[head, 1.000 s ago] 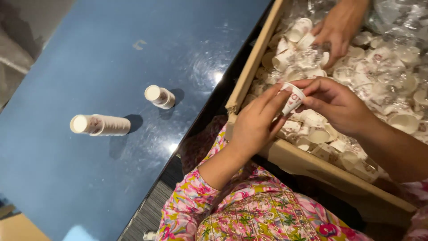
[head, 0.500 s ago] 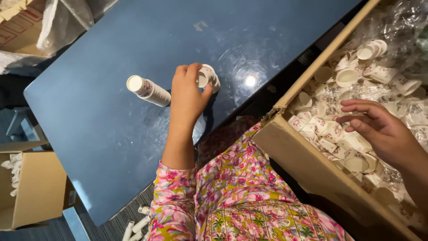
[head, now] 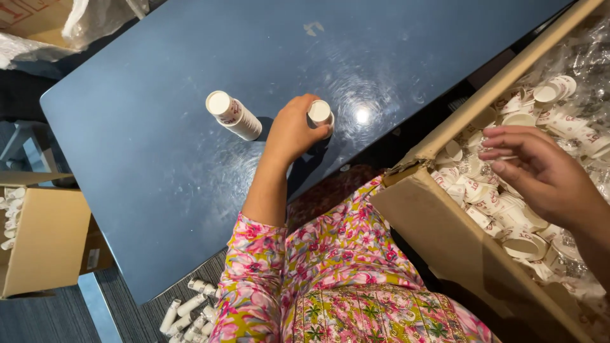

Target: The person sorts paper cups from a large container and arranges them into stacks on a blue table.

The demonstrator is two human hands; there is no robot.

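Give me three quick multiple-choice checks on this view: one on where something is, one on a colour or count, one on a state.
1. Where is the left hand?
A. On a stack of cups on the table
B. Inside the box of loose cups
C. On the floor

2. How many cup stacks stand on the table?
A. Two
B. Five
C. None

3. How is the right hand?
A. Closed around a stack
B. Fingers spread, over the loose cups in the cardboard box
C. Flat on the table

Answers:
1. A, its fingers wrap the stack on the blue table.
2. A, the held one and a second stack beside it.
3. B, the fingers are spread above the cups and no grip shows.
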